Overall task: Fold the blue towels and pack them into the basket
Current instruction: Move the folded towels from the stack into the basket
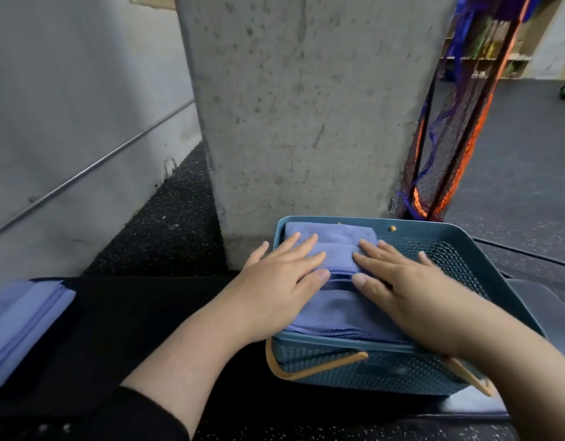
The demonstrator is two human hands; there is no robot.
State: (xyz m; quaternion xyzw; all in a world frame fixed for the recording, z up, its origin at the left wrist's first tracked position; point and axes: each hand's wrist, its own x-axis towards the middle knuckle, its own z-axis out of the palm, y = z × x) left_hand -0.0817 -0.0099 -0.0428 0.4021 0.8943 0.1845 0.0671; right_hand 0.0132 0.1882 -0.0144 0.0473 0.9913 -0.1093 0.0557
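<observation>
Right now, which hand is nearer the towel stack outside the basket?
Left. The left hand presses the towels in the basket, on the side toward the stack; the right hand lies farther right.

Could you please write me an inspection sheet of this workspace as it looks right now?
Surface: black mat on speckled dark floor.
Job's things: teal basket with folded blue towels filling its left part; more blue towels in a stack at far left on the mat.
Clutter: nothing seen.
Hands: left hand and right hand lie flat, fingers straight, pressing the towels in the basket.
Cables: nothing seen.
Surroundings: concrete pillar behind the basket; orange and blue netting beside it; grey wall on the left.
</observation>
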